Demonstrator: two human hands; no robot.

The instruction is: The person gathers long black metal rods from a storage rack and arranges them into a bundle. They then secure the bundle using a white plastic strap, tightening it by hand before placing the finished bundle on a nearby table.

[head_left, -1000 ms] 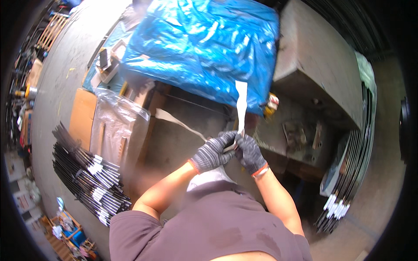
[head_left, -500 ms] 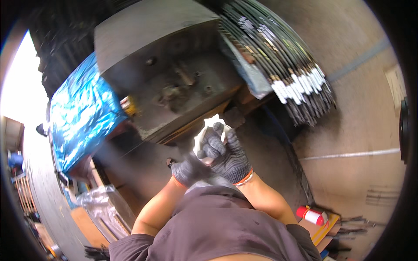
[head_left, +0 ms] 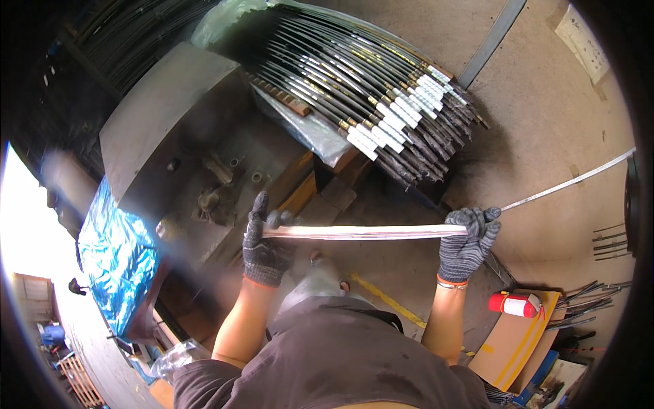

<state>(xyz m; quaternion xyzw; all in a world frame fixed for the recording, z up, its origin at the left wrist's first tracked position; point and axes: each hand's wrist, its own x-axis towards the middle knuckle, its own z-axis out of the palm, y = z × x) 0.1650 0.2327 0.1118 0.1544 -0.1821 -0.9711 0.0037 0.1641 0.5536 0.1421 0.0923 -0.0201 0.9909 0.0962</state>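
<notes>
A long, narrow whitish-pink strip [head_left: 361, 232] is stretched nearly level in front of my body. It looks flat and layered; its material I cannot make out. My left hand [head_left: 264, 245], in a grey knit glove with an orange cuff, grips the left end, one digit pointing up. The other end is pinched in my right hand [head_left: 469, 244], gloved the same way, its fingers curled over the strip. Beyond the strip lies a bundle of dark rods or hoses [head_left: 354, 75] with white sleeves near their ends.
A dark metal workbench [head_left: 184, 163] with small metal parts stands ahead left. Shiny blue sheeting [head_left: 116, 252] covers something at the far left. At the right, a red cylinder with a white label [head_left: 516, 305] rests on cardboard [head_left: 512, 347]. A yellow line [head_left: 388, 300] marks the floor.
My hands were close together around a crumpled white bundle; now they are wide apart with the strip drawn straight between them. The view has turned right, toward the rod bundle.
</notes>
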